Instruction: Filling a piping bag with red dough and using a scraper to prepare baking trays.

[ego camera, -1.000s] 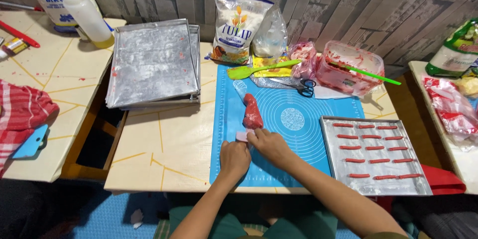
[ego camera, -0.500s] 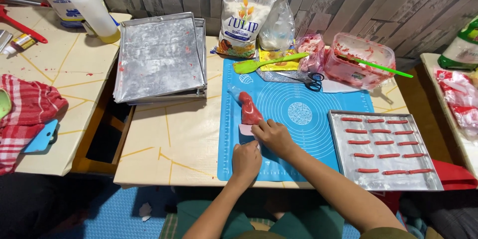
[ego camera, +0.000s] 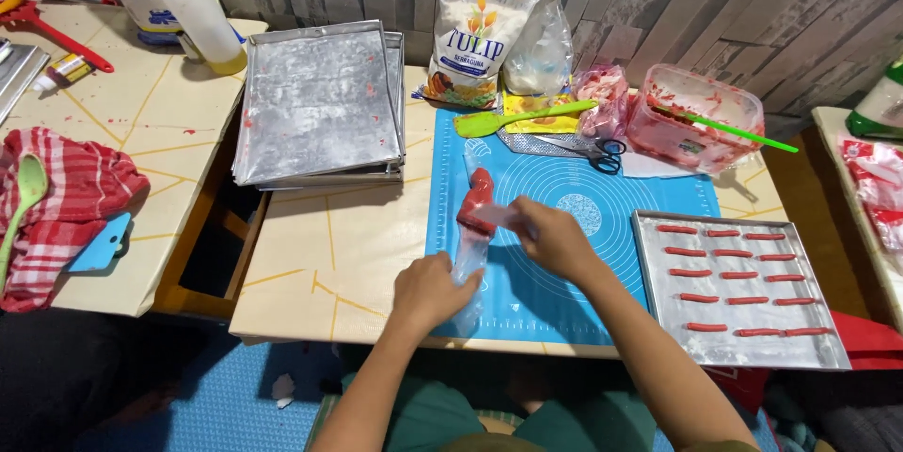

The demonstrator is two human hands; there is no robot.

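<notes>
A clear plastic piping bag [ego camera: 475, 203] with red dough in it lies on the blue silicone mat [ego camera: 602, 198]. My left hand [ego camera: 433, 290] grips the bag's empty tail near the table's front edge. My right hand [ego camera: 550, 237] pinches the bag at its middle, just below the red dough. To the right sits a metal baking tray [ego camera: 809, 344] with several short red dough sticks in rows.
A stack of empty metal trays [ego camera: 315, 104] lies left of the mat. Behind it are a flour bag [ego camera: 475, 33], a green spatula [ego camera: 527, 116], scissors [ego camera: 588, 146] and a plastic tub [ego camera: 691, 118] with red dough. A red checked cloth [ego camera: 71, 198] lies far left.
Both hands have shifted on the bag: the left now holds the tail lower down, the right pinches the middle. The camera has moved closer.
</notes>
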